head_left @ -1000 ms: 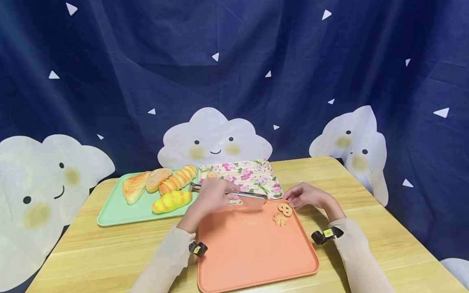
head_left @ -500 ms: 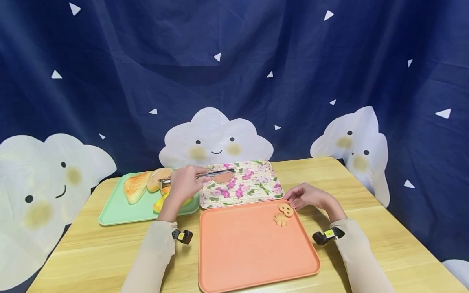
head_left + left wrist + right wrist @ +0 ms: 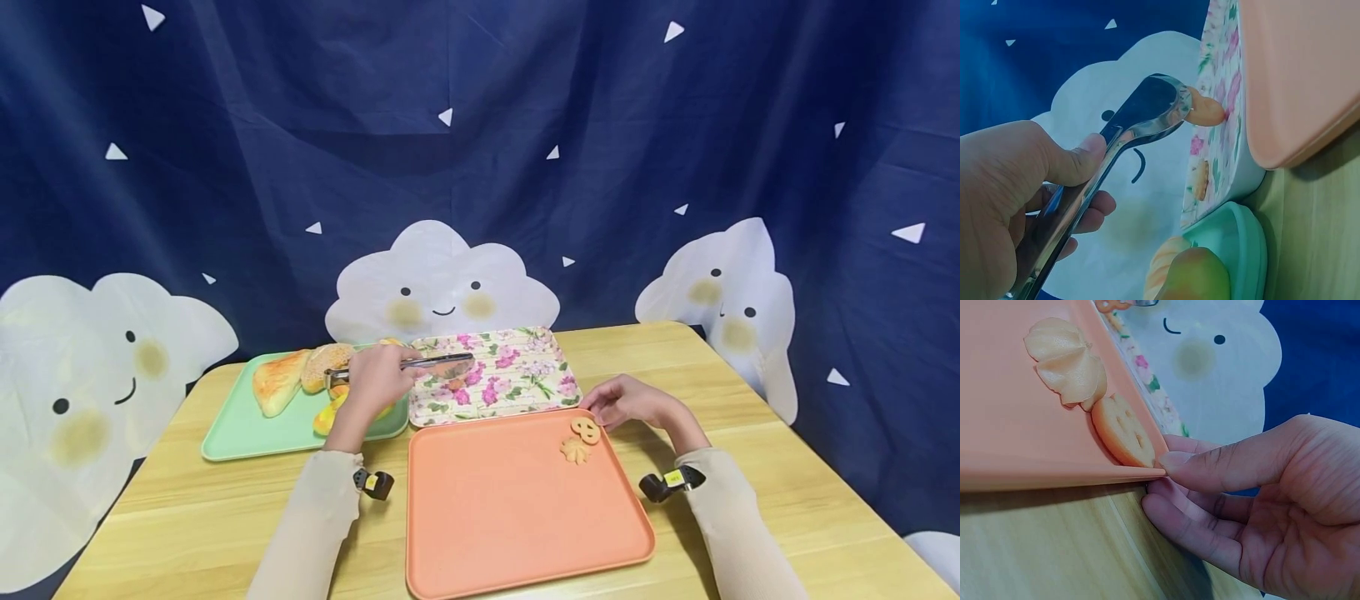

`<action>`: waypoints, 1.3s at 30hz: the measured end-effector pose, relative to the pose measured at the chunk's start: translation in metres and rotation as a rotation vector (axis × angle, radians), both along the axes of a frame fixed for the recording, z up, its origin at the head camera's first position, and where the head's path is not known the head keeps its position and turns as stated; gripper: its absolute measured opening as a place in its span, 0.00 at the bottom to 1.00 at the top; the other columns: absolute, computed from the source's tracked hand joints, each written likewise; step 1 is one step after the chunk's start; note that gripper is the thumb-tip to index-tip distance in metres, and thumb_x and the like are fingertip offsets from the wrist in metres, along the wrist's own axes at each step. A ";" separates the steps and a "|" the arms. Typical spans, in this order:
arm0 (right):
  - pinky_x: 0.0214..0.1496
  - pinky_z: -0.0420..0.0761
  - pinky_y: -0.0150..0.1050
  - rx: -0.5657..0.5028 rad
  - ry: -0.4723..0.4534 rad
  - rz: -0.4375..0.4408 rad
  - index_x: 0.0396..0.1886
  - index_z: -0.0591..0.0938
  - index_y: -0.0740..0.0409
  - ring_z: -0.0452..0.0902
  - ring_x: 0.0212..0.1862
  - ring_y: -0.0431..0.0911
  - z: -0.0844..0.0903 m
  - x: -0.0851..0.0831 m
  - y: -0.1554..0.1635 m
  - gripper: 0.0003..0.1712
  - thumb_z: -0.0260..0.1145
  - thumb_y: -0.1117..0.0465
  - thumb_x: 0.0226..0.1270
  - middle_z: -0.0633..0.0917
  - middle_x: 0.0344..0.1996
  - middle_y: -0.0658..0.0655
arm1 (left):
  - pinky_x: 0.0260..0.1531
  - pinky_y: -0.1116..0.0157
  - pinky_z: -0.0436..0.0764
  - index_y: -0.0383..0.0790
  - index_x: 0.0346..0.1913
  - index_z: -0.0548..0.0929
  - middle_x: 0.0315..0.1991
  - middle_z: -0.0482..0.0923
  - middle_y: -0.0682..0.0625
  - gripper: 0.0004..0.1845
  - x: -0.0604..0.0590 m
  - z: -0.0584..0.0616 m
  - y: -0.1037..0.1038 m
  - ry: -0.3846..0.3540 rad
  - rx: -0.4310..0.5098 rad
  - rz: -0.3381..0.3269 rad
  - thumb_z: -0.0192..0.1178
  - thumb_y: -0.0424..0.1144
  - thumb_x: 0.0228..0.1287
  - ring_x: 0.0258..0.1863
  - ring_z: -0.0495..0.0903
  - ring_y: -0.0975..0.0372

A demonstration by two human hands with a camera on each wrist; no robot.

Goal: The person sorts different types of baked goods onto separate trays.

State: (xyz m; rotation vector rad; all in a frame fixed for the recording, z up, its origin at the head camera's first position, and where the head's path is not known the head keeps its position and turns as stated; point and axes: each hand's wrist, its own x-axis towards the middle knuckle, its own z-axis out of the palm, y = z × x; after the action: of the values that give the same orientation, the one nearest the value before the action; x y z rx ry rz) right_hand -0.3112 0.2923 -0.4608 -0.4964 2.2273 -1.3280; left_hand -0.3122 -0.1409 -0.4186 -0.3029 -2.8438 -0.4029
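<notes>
My left hand (image 3: 378,375) grips metal tongs (image 3: 1094,178), fingers wrapped around the arms. At the tongs' tip is a small brown cookie (image 3: 1207,112), close over the floral tray (image 3: 517,379). Another cookie (image 3: 1202,180) lies on that tray nearer the green tray. At the far right corner of the orange tray (image 3: 510,508), my right hand (image 3: 1254,487) pinches the rim between thumb and fingers. Just inside that corner lie a pretzel-shaped cookie (image 3: 1124,431) and a ridged, flower-like cookie (image 3: 1066,361), side by side.
To the left a green tray (image 3: 240,442) bears a triangular bread (image 3: 277,385), a seeded bun (image 3: 324,367) and a yellow loaf (image 3: 327,417), partly behind my left hand. All three trays stand close together on the wooden table (image 3: 750,467), before a dark blue curtain (image 3: 480,167).
My left hand has moved left and back with the tongs, from the orange tray's far edge to the floral tray, then dipped slightly. The right hand stays at the tray corner.
</notes>
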 end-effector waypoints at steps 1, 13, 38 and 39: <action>0.44 0.87 0.41 0.001 0.000 0.000 0.55 0.80 0.79 0.83 0.36 0.41 0.000 0.000 0.000 0.22 0.65 0.75 0.60 0.85 0.34 0.58 | 0.16 0.66 0.54 0.53 0.54 0.90 0.12 0.70 0.53 0.15 0.000 0.000 0.000 -0.002 -0.004 0.002 0.68 0.49 0.66 0.13 0.58 0.61; 0.44 0.86 0.40 0.011 0.008 0.001 0.54 0.81 0.78 0.82 0.36 0.41 0.000 0.001 -0.001 0.21 0.66 0.74 0.61 0.86 0.34 0.58 | 0.20 0.64 0.63 0.54 0.53 0.90 0.26 0.86 0.53 0.15 -0.002 -0.001 -0.007 -0.029 -0.004 0.029 0.69 0.48 0.65 0.18 0.70 0.59; 0.43 0.86 0.38 0.010 0.001 -0.007 0.54 0.81 0.78 0.81 0.36 0.41 -0.002 -0.001 0.000 0.21 0.66 0.74 0.60 0.85 0.33 0.56 | 0.27 0.59 0.70 0.54 0.60 0.86 0.51 0.88 0.49 0.24 -0.002 0.004 -0.010 -0.108 -0.038 -0.001 0.73 0.52 0.59 0.28 0.78 0.56; 0.43 0.86 0.38 0.011 0.001 -0.008 0.54 0.81 0.78 0.82 0.35 0.41 -0.001 -0.001 0.000 0.21 0.66 0.74 0.60 0.85 0.33 0.56 | 0.26 0.59 0.69 0.54 0.60 0.86 0.50 0.88 0.50 0.25 -0.002 0.004 -0.010 -0.108 -0.036 -0.003 0.73 0.52 0.59 0.27 0.77 0.57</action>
State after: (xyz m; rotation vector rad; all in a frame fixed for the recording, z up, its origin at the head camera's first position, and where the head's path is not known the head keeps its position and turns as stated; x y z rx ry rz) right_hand -0.3118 0.2920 -0.4622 -0.4852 2.2379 -1.3194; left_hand -0.3144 -0.1509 -0.4144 -0.3008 -2.9592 -0.3806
